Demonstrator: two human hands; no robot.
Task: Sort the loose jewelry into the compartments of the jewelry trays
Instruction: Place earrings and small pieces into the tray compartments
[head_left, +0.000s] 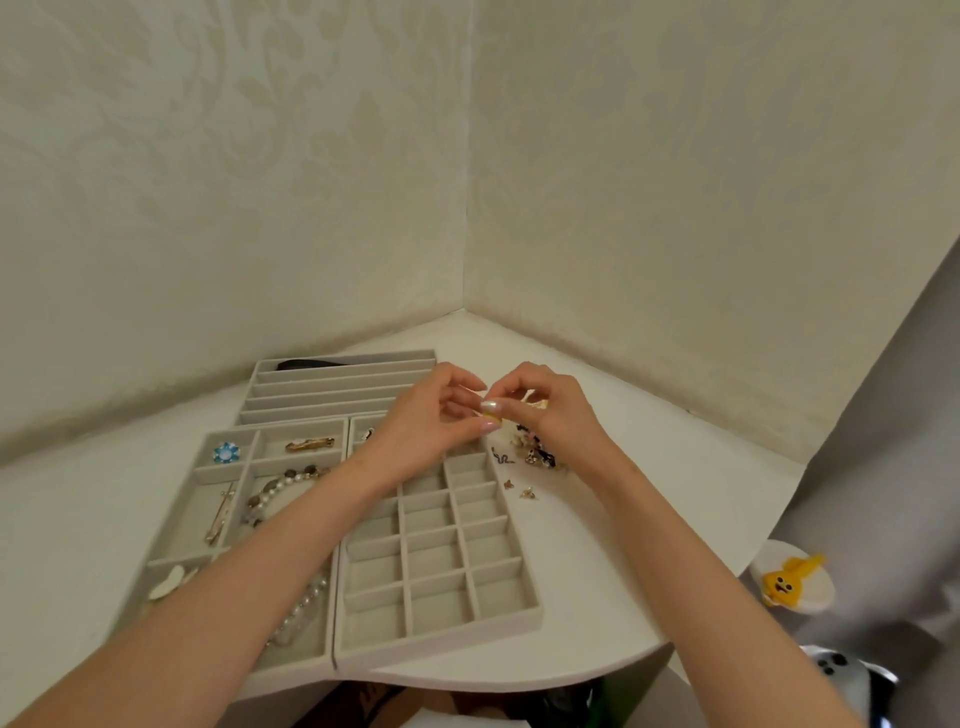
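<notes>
My left hand (434, 415) and my right hand (545, 408) meet above the table's far side and pinch a small gold piece (491, 411) between their fingertips. Just below lies a pile of loose jewelry (535, 451) on the white table, right of the grid tray (511, 525) with many small square compartments. The left tray (205, 473) holds a blue flower brooch (226, 453), a gold clip (310, 444), a pearl necklace (280, 491) and a long pin (219, 517). A tray with long slots (332, 389) sits behind.
Two small earrings (519, 489) lie loose beside the grid tray. The table fits into a wall corner; its curved front edge is near me. A white slipper with a yellow figure (792, 579) lies on the floor at the right, next to a grey curtain (883, 467).
</notes>
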